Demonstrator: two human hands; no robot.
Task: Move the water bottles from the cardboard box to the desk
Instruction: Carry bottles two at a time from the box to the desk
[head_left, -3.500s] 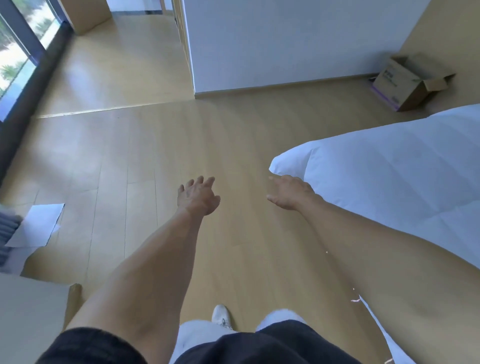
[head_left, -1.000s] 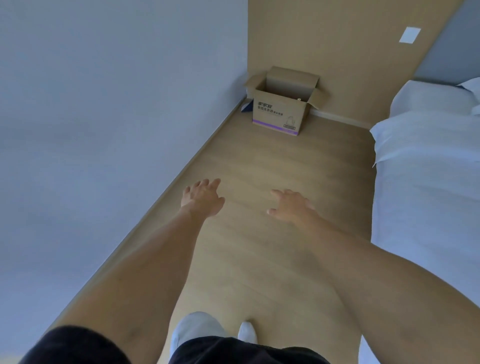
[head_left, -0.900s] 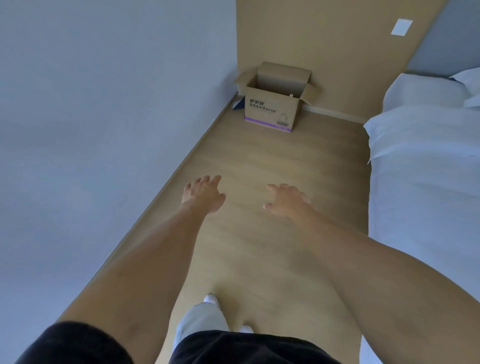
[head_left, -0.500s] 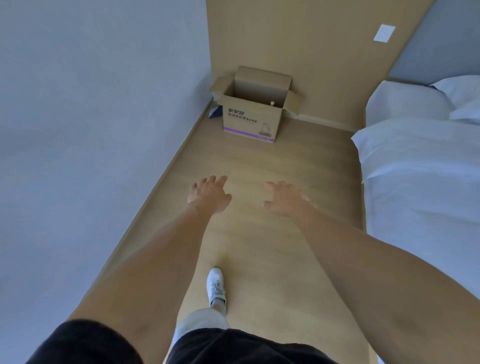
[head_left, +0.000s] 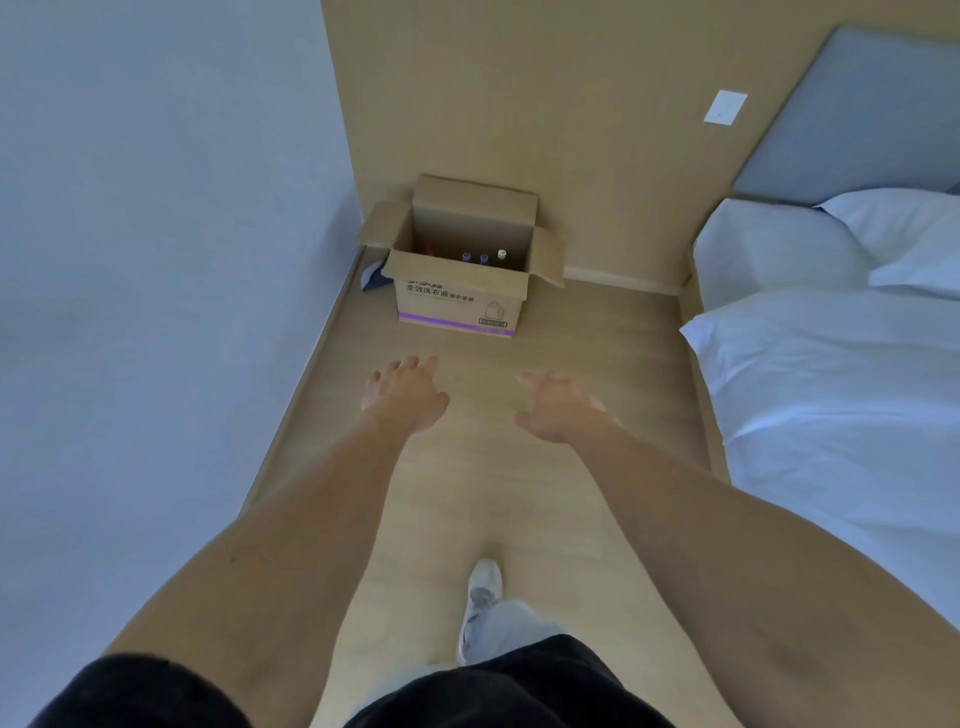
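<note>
An open cardboard box (head_left: 460, 304) with a purple stripe stands on the wooden floor in the corner ahead. Inside it, only bottle caps (head_left: 483, 256) show: one red, two purple, one white; the bottle bodies are hidden by the box front. My left hand (head_left: 404, 392) and my right hand (head_left: 557, 408) reach forward over the floor, short of the box, fingers spread and holding nothing. The desk is out of view.
A grey wall (head_left: 156, 260) runs along the left. A bed (head_left: 841, 374) with white bedding and pillows fills the right. A wood-panelled wall (head_left: 519, 104) stands behind the box. A small dark blue object (head_left: 375, 278) lies left of the box. My white shoe (head_left: 483, 590) steps on the floor strip.
I have turned from the open room toward the corner and walked closer; the box is larger in view and the caps inside now show. Both hands stay outstretched and empty.
</note>
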